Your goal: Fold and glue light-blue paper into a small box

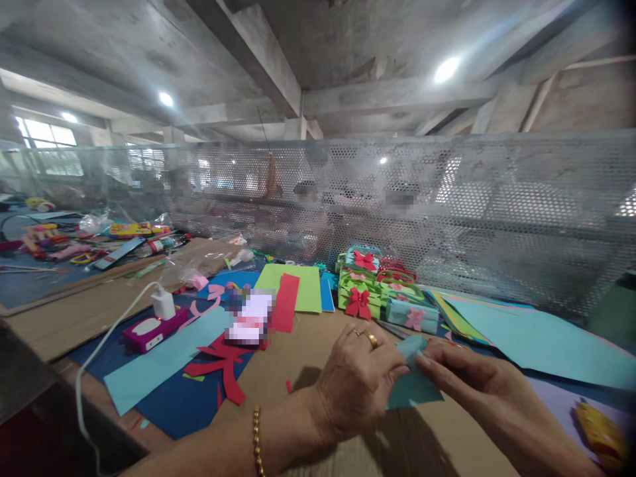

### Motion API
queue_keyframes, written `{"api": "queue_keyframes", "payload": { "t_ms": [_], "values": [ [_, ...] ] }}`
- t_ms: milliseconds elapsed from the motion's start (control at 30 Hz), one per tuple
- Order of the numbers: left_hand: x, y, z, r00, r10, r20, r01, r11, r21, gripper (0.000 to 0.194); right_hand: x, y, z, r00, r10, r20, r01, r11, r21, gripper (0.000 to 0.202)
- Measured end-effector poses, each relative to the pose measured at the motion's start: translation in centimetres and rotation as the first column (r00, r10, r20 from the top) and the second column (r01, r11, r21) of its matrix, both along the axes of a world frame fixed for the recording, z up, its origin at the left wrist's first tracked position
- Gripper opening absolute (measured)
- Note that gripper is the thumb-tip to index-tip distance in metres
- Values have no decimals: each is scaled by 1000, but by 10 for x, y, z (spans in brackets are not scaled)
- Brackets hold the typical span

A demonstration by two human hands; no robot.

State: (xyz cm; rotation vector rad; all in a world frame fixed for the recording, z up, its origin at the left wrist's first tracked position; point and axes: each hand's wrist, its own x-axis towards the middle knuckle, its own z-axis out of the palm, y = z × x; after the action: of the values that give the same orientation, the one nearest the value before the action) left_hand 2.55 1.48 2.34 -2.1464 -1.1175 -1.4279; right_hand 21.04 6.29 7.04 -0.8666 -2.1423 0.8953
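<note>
A light blue piece of paper [416,385] is held up between my two hands, above the brown cardboard. My left hand [355,381], with gold rings on it, pinches the paper's left side. From the right, my right hand [470,374] grips its upper edge between thumb and fingers. Part of the paper is hidden behind the fingers. Just beyond my hands stand several small paper bags with bows, among them a green bag with a red bow [358,303] and a light blue bag with a pink bow [413,315]. Scissors [391,329] lie partly hidden behind my left hand.
On the left are a phone [251,319], red paper scraps [226,364], a light blue strip [163,361] and a purple power socket [155,329] with a white cable. Coloured sheets [546,338] lie at right, near a yellow object [601,434]. A perforated metal screen [348,192] stands behind.
</note>
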Motion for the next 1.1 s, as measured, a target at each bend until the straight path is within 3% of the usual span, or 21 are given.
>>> {"api": "queue_keyframes", "payload": {
  "t_ms": [500,833,1100],
  "values": [
    [1,-3,1,1000,-14,10,14,1000,10,20,0,0,2,1000,21,5,-21,997,-69,41],
    [1,-4,1,999,-26,48,29,998,-55,22,-4,-4,4,1000,11,-19,-11,1000,14,41],
    [1,-1,0,997,-23,68,24,1000,-19,28,-3,-6,5,999,5,-45,-4,1000,26,38]
  ]
}}
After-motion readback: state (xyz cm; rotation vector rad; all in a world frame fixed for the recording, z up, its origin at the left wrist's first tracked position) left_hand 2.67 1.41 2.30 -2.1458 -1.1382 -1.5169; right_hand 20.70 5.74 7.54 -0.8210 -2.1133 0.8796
